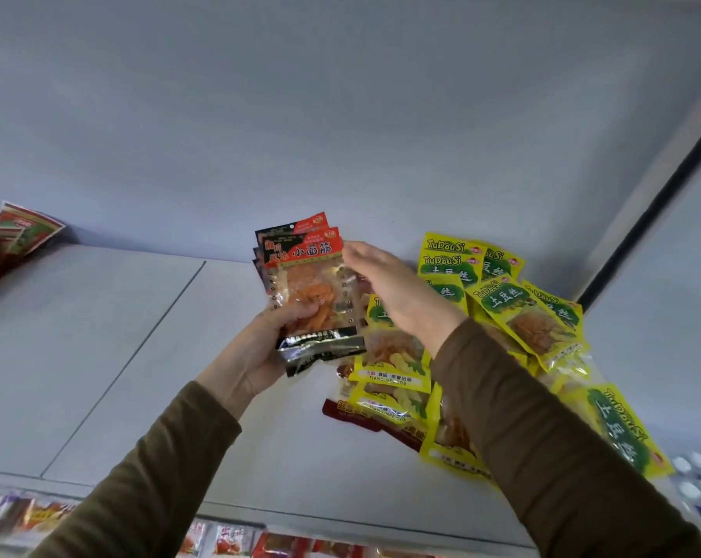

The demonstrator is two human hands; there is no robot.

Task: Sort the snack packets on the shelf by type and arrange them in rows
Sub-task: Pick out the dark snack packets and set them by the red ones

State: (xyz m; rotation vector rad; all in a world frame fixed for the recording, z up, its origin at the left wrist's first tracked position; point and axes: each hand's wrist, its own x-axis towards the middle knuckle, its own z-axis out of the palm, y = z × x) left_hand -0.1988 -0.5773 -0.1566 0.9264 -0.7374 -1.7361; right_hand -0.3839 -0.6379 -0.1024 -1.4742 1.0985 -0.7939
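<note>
- Nearest, below the shelf's front edge: a lower row of red and white packets (228,541), partly cut off by the frame (print too blurred to read).
- Far right, past the shelf's front right corner: white bottle caps (693,477), blurred.
- Two arms in brown sleeves (550,449) reach up over the white shelf (111,356).
- Left hand (256,356), over the middle of the shelf: fingers curled round the lower part of a small stack of red-and-black packets (306,283), held upright, clear window showing orange strips, black foil bottom edge sticking out below the hand.
- At least two more packets of the same type fan out behind the front one (exact count unclear).
- Right hand (393,292): fingers straight and together, palm side against the right edge of the held stack, gripping nothing.
- Right side of the shelf, toward its back right corner: a loose pile of yellow-and-green packets (518,312), overlapping at mixed angles, not in rows.
- One more yellow-and-green packet (618,428) lies tilted near the shelf's right edge, closer to the front, partly under the right sleeve.
- A dark red packet (357,416) pokes out from under the pile's near left side.
- Back left corner of the shelf: red-and-green packets (14,235) leaning in a heap, well apart from the rest.
</note>
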